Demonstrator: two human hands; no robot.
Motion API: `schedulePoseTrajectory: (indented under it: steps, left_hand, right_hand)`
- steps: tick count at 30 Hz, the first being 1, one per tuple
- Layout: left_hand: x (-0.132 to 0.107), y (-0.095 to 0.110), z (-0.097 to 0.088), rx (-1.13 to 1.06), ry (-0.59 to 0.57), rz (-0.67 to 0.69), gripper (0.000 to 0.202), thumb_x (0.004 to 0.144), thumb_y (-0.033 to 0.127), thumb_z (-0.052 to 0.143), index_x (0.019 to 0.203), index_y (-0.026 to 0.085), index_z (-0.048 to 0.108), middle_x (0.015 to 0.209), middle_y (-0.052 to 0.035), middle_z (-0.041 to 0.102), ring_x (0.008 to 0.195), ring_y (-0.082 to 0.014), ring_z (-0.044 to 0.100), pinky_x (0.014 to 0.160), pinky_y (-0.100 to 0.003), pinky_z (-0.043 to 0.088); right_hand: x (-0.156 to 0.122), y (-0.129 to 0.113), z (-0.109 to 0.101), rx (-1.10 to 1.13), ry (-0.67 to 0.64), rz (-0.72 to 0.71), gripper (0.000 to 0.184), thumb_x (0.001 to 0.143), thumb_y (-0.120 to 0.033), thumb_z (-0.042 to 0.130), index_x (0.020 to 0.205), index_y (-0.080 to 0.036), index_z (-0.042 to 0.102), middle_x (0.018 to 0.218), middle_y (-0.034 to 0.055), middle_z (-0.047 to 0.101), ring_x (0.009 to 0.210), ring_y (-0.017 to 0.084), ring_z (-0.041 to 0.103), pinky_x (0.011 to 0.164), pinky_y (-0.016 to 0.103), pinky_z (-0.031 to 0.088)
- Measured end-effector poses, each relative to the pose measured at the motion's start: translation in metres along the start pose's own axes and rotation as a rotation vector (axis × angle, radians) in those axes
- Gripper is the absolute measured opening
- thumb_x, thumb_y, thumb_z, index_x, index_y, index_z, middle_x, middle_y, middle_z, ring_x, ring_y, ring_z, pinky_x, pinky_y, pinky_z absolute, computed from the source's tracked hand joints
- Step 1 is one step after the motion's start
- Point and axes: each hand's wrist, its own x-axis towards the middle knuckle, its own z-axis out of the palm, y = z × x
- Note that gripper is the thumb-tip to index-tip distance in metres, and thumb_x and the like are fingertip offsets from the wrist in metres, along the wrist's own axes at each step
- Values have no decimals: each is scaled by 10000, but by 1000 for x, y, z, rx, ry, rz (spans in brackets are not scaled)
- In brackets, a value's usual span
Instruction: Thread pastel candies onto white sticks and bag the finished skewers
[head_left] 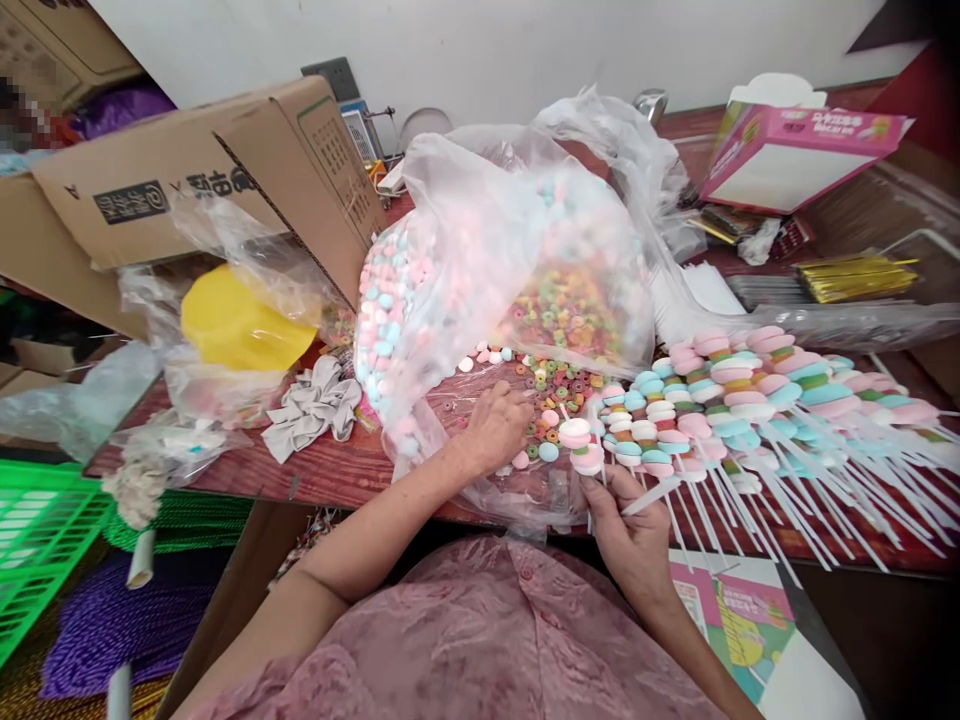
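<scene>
My right hand [634, 520] is closed round the white stick of a candy lollipop [581, 447], whose pink and white discs are threaded with a green layer between them. My left hand [499, 425] rests among loose candies at the mouth of a clear plastic bag, fingers curled downward; whatever they pinch is hidden. Beside its fingertips lie small coloured ring candies [574, 385] and a few round pastel discs [548, 452]. Close to my right hand is a large pile of finished candy sticks [739, 400], pink, blue and white, their white sticks pointing towards me.
Behind my hands bulges a clear bag [472, 220] full of pastel discs and rings. A cardboard box [300, 170], yellow scoop-like piece [244, 320] and grey cloth [315, 408] are left. A pink carton [806, 150] and gold ties [855, 278] lie right. A green basket [45, 540] stands lower left.
</scene>
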Motion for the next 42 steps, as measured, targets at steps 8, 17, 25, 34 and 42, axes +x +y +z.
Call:
schedulePoseTrajectory:
  steps: [8, 17, 25, 34, 42]
  left_hand:
    - [-10, -12, 11, -215, 153, 40, 203, 859, 118, 536, 907, 162, 728, 900, -80, 727, 898, -213, 614, 906, -392, 448]
    - [-6, -23, -7, -545, 275, -34, 107, 811, 140, 619, 772, 187, 706, 875, -55, 752, 880, -203, 647, 888, -371, 454]
    - [-25, 12, -9, -171, -60, 102, 164, 785, 67, 553, 772, 155, 691, 909, -100, 699, 932, -252, 587, 929, -424, 433]
    - [-39, 35, 8, 118, -59, 64, 177, 833, 118, 536, 917, 124, 692, 1020, -150, 681, 1034, -315, 547, 847, -438, 475]
    - [-26, 28, 2, 29, -85, 71, 134, 773, 132, 617, 873, 140, 706, 941, -131, 694, 1029, -300, 563, 868, -409, 472]
  right_hand:
    - [-3, 6, 4, -35, -22, -24, 248, 920, -278, 540, 690, -188, 568, 579, -36, 488, 533, 118, 452, 510, 228, 379]
    - [-6, 4, -2, -65, 23, -6, 240, 917, -274, 559, 696, -184, 585, 588, -32, 510, 538, 114, 460, 512, 225, 377]
    - [-8, 0, -6, -8, 20, 55, 283, 918, -326, 554, 670, -190, 571, 566, -28, 515, 508, 114, 448, 474, 226, 365]
    - [-11, 5, -2, 23, -33, 15, 272, 920, -301, 547, 673, -189, 560, 589, -26, 490, 541, 120, 452, 510, 233, 380]
    - [-18, 9, 0, 8, -46, 17, 258, 926, -305, 559, 698, -187, 582, 578, -24, 503, 532, 121, 459, 510, 235, 376]
